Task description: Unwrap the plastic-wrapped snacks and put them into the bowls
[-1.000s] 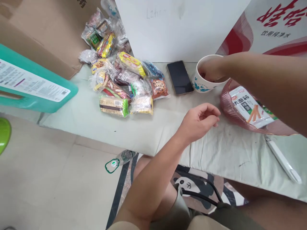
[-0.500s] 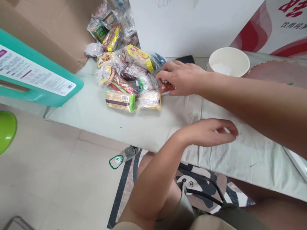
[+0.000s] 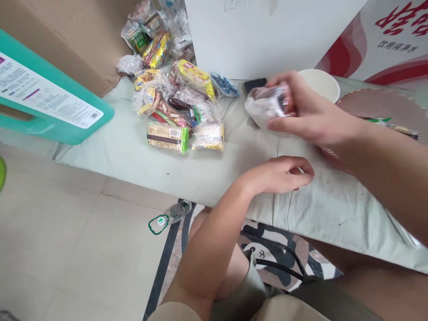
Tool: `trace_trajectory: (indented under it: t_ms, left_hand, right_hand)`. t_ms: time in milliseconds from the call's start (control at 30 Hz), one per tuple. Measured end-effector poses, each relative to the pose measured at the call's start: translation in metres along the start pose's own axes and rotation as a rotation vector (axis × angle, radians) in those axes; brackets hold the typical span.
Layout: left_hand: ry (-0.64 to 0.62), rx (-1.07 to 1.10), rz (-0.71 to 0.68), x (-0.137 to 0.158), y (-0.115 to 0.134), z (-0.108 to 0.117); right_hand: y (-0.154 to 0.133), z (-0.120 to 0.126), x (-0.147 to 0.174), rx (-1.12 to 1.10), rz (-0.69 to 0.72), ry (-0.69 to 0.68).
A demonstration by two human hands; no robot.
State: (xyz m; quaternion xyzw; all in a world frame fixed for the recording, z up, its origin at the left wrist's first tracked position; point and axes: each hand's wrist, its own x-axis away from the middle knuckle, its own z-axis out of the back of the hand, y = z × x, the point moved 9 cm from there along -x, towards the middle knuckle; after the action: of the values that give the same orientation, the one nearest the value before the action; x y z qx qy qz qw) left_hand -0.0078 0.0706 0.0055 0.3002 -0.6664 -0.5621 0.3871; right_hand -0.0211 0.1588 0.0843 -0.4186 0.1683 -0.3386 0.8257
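Observation:
My right hand [image 3: 306, 109] is closed around a snack packet [image 3: 267, 104] with a crinkled clear-and-white wrapper and a red-brown part. It is in the air over the cloth-covered table, in front of a dark phone-like object [image 3: 254, 84]. To its left lies a heap of wrapped snacks [image 3: 190, 98]. A biscuit pack with green ends [image 3: 167, 137] and a yellow-edged clear pack [image 3: 209, 136] form its front edge. My left hand [image 3: 279, 176] hovers low by the table's front, fingers curled toward the thumb, with nothing seen in it.
A white tub [image 3: 321, 82] and a pinkish scalloped tray [image 3: 384, 100] with slim packets are at the right. White boxes [image 3: 274, 40] stand behind. A teal container [image 3: 60, 93] and cardboard box [image 3: 73, 44] flank the left. A plastic bottle [image 3: 177, 211] lies on the floor.
My right hand has lifted the snack packet from the heap's right side and carried it right, toward the tub. My left hand has shifted slightly left in view, fingers still curled.

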Motion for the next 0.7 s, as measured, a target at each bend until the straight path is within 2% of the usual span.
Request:
trace_trajectory:
  t_ms: [100,200,267,333,433,500,533,633,700]
  left_hand:
    - [0.073,0.106,0.045,0.003,-0.002,0.008]
    - [0.098,0.235,0.003,0.003,0.003,0.004]
    - [0.0,0.314,-0.046,0.0,0.009,-0.015]
    - [-0.097,0.378,-0.068,-0.005,0.011,-0.038]
    - [-0.117,0.383,-0.044,-0.015,0.001,-0.059]
    - [-0.079,0.334,-0.018,-0.021,-0.006,-0.063]
    - [-0.055,0.307,-0.01,-0.023,-0.009,-0.062]
    - [0.054,0.231,-0.005,-0.025,-0.012,-0.051]
    - [0.136,0.171,0.009,-0.025,-0.013,-0.044]
  right_hand:
    - [0.002,0.03,0.068,-0.354,-0.116,0.215]
    - [0.021,0.041,0.138,-0.486,-0.286,0.432]
    - [0.043,0.034,0.181,-0.542,-0.378,0.581]
    - [0.067,0.017,0.216,-0.597,-0.43,0.669]
    - [0.093,-0.009,0.25,-0.631,-0.418,0.655]
    - [0.103,-0.005,0.27,-0.517,-0.413,0.653]
    - [0.106,0.005,0.281,-0.399,-0.426,0.683]
    - [0.116,0.053,0.318,0.091,-0.557,0.793]
    - [0.13,0.079,0.335,0.343,-0.684,0.798]
